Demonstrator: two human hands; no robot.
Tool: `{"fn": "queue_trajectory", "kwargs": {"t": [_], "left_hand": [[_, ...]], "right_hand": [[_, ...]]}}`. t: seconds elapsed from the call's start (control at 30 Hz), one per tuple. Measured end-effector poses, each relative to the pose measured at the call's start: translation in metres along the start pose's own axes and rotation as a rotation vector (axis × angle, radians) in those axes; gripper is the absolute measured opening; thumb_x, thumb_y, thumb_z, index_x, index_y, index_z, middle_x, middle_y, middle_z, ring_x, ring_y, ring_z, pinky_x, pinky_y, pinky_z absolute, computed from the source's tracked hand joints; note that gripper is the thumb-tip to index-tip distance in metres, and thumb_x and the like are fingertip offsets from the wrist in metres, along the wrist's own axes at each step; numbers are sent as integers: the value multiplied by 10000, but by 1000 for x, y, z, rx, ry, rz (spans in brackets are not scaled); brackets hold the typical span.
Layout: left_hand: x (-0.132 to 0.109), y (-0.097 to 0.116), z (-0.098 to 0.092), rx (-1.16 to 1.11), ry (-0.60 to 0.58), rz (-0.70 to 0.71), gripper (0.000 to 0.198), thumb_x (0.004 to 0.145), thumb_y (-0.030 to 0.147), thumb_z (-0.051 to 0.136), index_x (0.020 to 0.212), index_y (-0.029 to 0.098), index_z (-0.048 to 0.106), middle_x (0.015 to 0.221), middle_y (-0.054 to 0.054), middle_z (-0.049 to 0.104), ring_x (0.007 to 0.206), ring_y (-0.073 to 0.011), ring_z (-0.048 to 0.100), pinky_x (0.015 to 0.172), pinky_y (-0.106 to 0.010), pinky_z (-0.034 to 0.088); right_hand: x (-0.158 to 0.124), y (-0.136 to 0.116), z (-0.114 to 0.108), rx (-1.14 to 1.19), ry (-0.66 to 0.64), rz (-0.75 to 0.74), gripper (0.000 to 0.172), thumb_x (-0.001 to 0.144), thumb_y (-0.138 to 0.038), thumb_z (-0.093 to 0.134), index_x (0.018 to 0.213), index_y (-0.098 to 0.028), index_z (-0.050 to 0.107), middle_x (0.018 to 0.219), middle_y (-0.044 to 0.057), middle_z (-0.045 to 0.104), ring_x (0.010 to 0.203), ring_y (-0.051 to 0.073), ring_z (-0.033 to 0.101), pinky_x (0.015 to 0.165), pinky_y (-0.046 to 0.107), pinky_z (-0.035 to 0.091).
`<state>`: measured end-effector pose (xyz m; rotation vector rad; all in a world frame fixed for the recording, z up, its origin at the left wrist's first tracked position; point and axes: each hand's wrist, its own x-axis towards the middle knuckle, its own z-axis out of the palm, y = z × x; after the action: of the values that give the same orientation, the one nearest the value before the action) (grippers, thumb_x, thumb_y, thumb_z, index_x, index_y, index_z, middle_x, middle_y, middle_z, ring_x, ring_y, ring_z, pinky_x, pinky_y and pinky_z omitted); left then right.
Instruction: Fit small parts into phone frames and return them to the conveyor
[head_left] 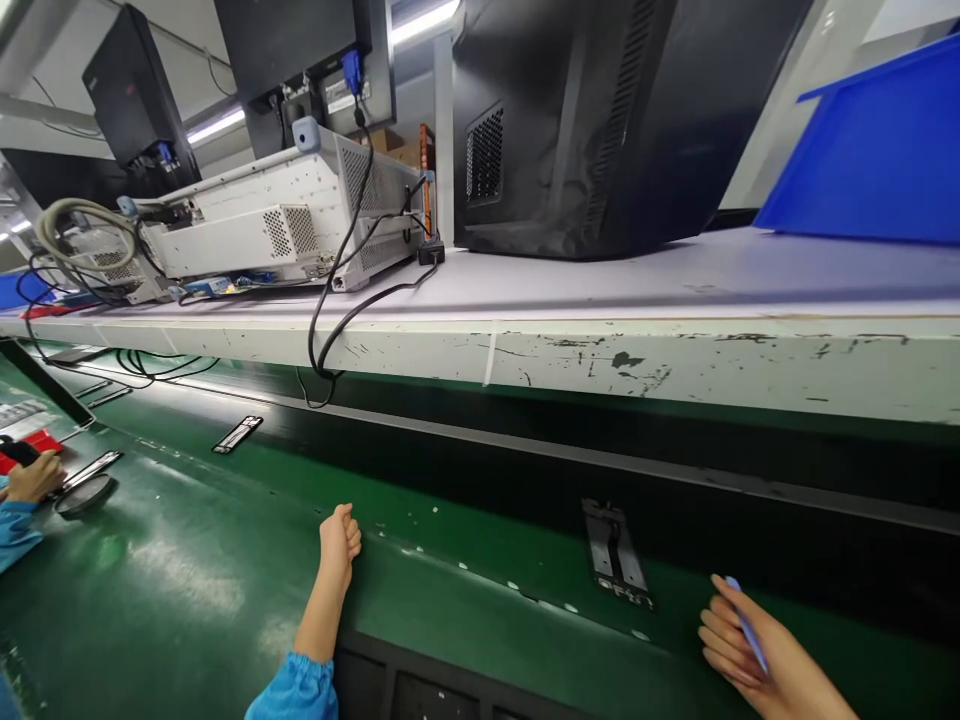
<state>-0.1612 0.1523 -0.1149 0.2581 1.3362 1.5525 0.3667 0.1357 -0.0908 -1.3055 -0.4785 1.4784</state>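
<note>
Nearest the camera, a black compartmented tray (420,662) is set at the lower edge, just this side of the left forearm, presumably so that its contents are within easy reach.

At far left, a co-worker's hand (36,478) is seen above the green surface (187,620), beside a narrow frame (91,468) and a round dark dish (85,495). Farther right, a slim part (238,434) is laid on the green strip, well apart from anyone's fingers. Above it, a white instrument (247,225) is carried on the shelf (600,285), probably to leave the lower level free for handwork.

The left hand (340,540) is loosely curled, thumb against fingers, over the green strip; no object is seen in it, though whether something tiny is hidden there cannot be told. A black computer case (585,130) is stood on the shelf. Beneath, the flat part (616,553) is laid between both hands, nearer the right.

By the right hand (739,640), a slender blue tool (750,630) is gripped in curled fingers, pen-like, seemingly for fine control. At far right, a blue bin (877,150) is placed on the shelf.
</note>
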Motion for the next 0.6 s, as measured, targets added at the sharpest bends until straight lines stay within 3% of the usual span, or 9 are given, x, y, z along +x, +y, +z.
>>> {"fn": "queue_trajectory", "kwargs": {"t": [0.17,0.33,0.6], "left_hand": [[4,-5,-2,14,-15,6,321,996,402,625,1191,147,606,1094,-67,642,878,-169,654,749,-331,590],[-1,7,9,3,-89,10,334,995,403,625,1212,150,602,1131,-75,639,919,-183,658,781,-353,594],[-18,27,24,-53,-302,-74,326,997,403,623,1200,148,605,1108,-70,641,893,-174,657,761,-339,592]], "right_hand": [[6,8,16,51,50,94,461,914,-440,636,649,-240,316,465,-97,258,299,44,234,259,171,222],[11,12,33,115,19,106,468,901,-396,672,653,-240,307,443,-115,248,279,30,210,273,144,143],[-20,0,11,306,-106,11,450,950,-426,552,668,-239,256,477,-104,210,323,41,232,329,162,264]]}}
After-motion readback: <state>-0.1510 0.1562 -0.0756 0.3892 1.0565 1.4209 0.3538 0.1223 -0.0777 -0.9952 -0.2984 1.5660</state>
